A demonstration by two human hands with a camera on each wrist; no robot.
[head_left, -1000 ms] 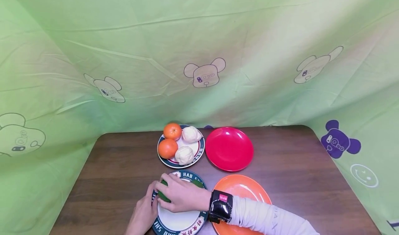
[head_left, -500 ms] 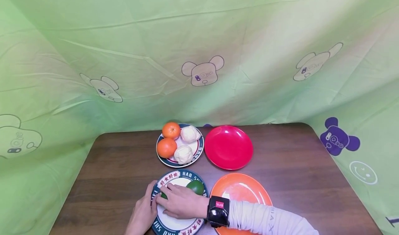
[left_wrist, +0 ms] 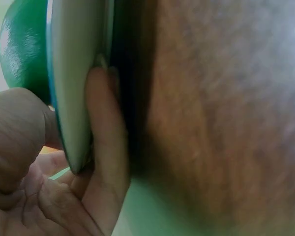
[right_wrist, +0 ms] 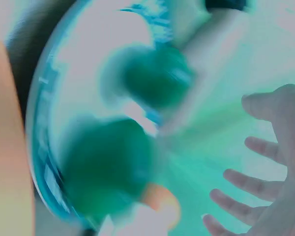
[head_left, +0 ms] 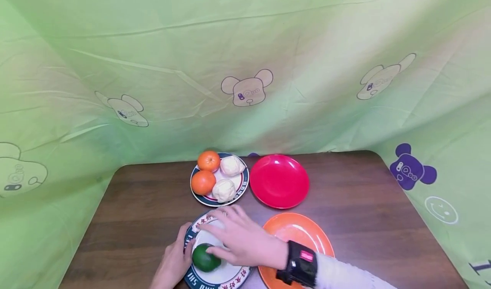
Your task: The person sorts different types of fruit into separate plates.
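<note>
A white plate with a dark teal lettered rim (head_left: 196, 280) sits at the front of the table. My left hand (head_left: 173, 257) pinches its left edge; in the left wrist view the thumb is above the rim and the fingers (left_wrist: 107, 128) lie under the plate. A glossy dark green fruit (head_left: 206, 258) rests on the plate near the left thumb. My right hand (head_left: 245, 240) hovers over the plate, fingers spread and holding nothing, thumb overlapping the fruit in the head view. The blurred right wrist view shows two green fruits (right_wrist: 108, 167) on the plate; the head view hides one behind the right hand.
Behind stands a similar plate (head_left: 239, 192) with two oranges (head_left: 203, 182) and two white, bulb-like pieces (head_left: 224, 190). Right of it is a red plate (head_left: 279, 181). An orange plate (head_left: 299, 231) lies partly under the right forearm. A green cloth (head_left: 184, 46) hangs behind the table.
The right hand has let go of the green fruit near the left thumb, then lifted and spread its fingers. It now covers the other fruit. The left hand keeps its hold on the plate.
</note>
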